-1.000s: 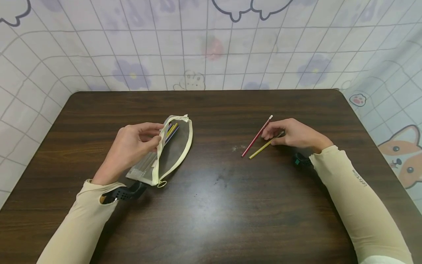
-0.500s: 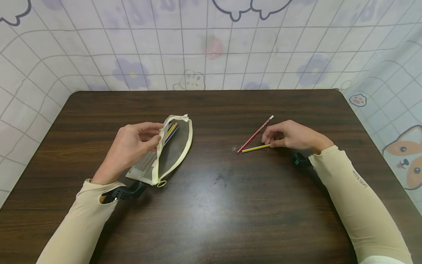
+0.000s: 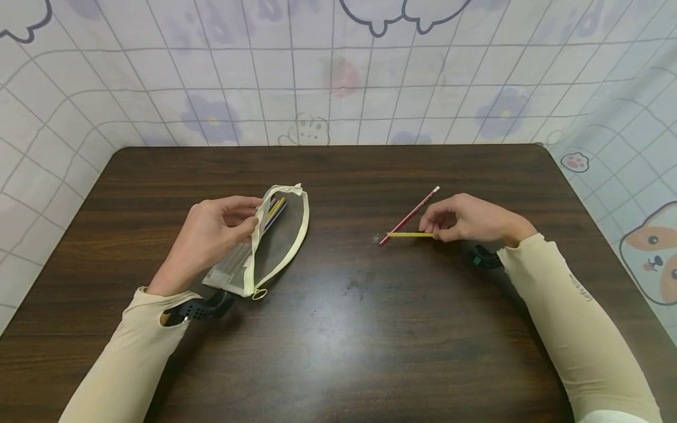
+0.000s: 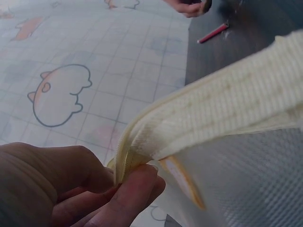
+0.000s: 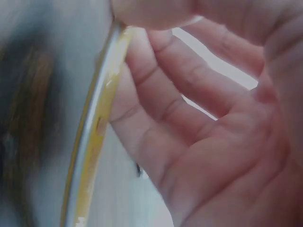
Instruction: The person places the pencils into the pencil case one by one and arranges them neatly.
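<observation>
My left hand (image 3: pixel 222 229) pinches the cream zip edge of a see-through mesh pencil pouch (image 3: pixel 288 235), whose mouth stands apart. Several pencils (image 3: pixel 276 210), yellow and dark ones among them, lie inside. Up close, the left wrist view has thumb and fingers gripping the zip tape (image 4: pixel 125 163). Over on the right, my right hand (image 3: pixel 465 217) pinches a yellow pencil (image 3: pixel 409 235) at one end; its free end points left. A red pencil (image 3: pixel 412 214) with a white tip lies slanted just behind, its lower end by the yellow one's free end; whether they touch I cannot tell.
Both hands work over a dark wooden table (image 3: pixel 328 329). Behind and beside it hangs a white gridded cloth (image 3: pixel 365 106) with cartoon prints. A ring zip pull (image 3: pixel 259 294) sits at the pouch's near corner.
In my right hand the yellow pencil has swung from slanting to nearly level, its free end moving left and back. The red pencil's lower end has shifted slightly left. My left hand stays put.
</observation>
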Tool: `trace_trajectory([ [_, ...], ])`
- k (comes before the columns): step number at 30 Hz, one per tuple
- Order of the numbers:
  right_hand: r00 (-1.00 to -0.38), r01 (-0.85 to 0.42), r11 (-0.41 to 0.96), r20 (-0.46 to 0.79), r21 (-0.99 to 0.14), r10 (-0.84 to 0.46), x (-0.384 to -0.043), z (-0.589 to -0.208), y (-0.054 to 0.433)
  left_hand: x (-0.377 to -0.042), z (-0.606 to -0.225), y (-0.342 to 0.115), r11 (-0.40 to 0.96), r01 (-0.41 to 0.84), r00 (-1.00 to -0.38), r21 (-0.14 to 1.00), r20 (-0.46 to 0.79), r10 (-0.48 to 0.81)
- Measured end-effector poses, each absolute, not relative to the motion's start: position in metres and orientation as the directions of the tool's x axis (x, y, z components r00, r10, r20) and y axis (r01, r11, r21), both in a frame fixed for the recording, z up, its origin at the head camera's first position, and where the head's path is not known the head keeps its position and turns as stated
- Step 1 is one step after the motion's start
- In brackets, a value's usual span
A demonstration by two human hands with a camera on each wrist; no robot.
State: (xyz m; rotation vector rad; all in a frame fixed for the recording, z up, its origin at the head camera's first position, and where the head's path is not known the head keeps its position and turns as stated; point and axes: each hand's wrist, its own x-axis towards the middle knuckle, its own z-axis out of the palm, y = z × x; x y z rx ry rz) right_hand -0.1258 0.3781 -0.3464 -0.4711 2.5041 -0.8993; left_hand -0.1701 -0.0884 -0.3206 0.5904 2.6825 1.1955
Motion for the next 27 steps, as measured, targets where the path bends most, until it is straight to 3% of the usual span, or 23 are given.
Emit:
trace_trajectory([
  [5, -0.878, -0.145, 0.678, -0.221, -0.721, -0.423, -0.124, -0.342, 0.378, -0.170, -0.322, -0.088, 0.603, 0.298, -0.911, 0.740, 0.031, 0.412],
  [13, -0.885, -0.253, 0.488, -0.004, -0.835, -0.466, -0.122, -0.340, 0.381, -0.170, -0.323, -0.088, 0.608, 0.310, -0.909, 0.731, 0.041, 0.414],
  [21, -0.961, -0.129, 0.442, 0.002, -0.888, -0.277, -0.119, -0.335, 0.377, -0.169, -0.323, -0.087, 0.609, 0.305, -0.910, 0.732, 0.036, 0.412],
  [24, -0.973, -0.079, 0.345, -0.002, -0.935, -0.229, -0.120, -0.336, 0.376, -0.169, -0.323, -0.088, 0.607, 0.304, -0.910, 0.734, 0.036, 0.412],
  [27, -0.979, -0.026, 0.157, -0.007, -0.987, -0.204, -0.122, -0.339, 0.376, -0.169, -0.323, -0.088, 0.604, 0.304, -0.911, 0.737, 0.038, 0.411],
])
